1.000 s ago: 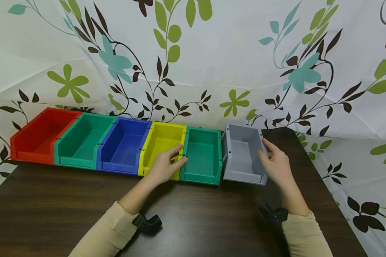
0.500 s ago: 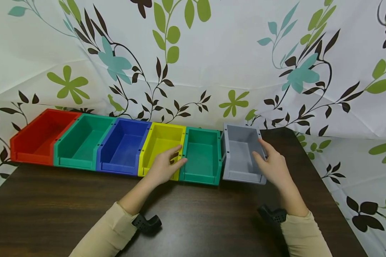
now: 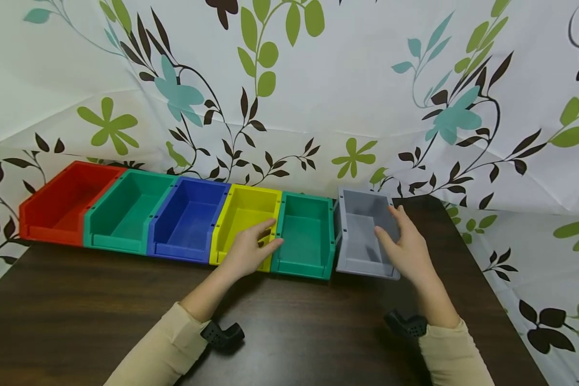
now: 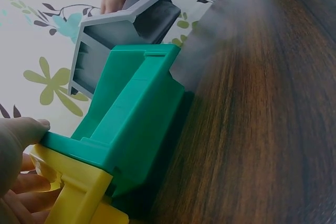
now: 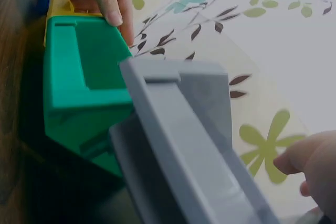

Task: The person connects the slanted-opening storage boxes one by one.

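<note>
My left hand (image 3: 247, 248) lies over the adjoining walls of a yellow bin (image 3: 251, 206) and a green bin (image 3: 302, 233). Its thumb touches the green rim in the left wrist view, while its lower fingers (image 4: 31, 183) are inside the yellow bin. A grey bin (image 3: 363, 236) stands tilted at the right end of the row, its upper edge apart from the green one. Over the grey bin's right wall reaches my right hand (image 3: 410, 247), with thumb and forefinger spread. In the right wrist view that thumb (image 5: 302, 156) appears clear of the grey bin.
Further left stand a blue bin (image 3: 188, 220), another green bin (image 3: 130, 212) and a red bin (image 3: 69, 203), side by side. The dark wooden table (image 3: 289, 327) stretches in front of them. A patterned cloth (image 3: 299, 112) hangs right behind the row.
My right hand has moved slightly left, from the grey bin's right wall to over its inside. My left hand keeps its place. The bins stand nearly as before.
</note>
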Demonstrator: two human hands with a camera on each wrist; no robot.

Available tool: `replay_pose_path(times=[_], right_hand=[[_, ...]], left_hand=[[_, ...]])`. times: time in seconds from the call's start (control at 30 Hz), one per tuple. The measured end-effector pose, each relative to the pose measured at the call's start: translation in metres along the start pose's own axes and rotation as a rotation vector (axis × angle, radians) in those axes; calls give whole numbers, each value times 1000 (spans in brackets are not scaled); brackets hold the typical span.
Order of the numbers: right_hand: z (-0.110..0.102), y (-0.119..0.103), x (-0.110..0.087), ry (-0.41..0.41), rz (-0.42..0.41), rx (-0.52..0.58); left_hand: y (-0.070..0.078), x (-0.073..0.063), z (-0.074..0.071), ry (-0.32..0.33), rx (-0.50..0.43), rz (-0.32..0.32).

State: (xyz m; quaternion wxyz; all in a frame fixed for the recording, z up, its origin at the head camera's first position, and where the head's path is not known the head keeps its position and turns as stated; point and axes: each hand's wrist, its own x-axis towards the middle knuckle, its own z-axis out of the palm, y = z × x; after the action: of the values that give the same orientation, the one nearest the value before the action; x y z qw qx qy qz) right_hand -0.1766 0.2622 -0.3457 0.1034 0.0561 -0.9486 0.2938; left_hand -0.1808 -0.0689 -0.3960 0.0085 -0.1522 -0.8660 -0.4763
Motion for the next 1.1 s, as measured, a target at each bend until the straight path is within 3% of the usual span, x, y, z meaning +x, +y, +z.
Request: replay_pose_path(times=[0.2,0.37,0.6,1.1], right_hand=[[5,-18,-1,143,-170,-4],[19,-29,4,86,-311,57],[32,-31,8,-14,-356,129],[39,-29,7,-11,-375,116]], left_hand=[[0,-1,0,1,-5,-18],[0,-2,2,1,-13,-13],[2,-2,1,3,-21,-14],[0,-1,1,0,-8,-13]])
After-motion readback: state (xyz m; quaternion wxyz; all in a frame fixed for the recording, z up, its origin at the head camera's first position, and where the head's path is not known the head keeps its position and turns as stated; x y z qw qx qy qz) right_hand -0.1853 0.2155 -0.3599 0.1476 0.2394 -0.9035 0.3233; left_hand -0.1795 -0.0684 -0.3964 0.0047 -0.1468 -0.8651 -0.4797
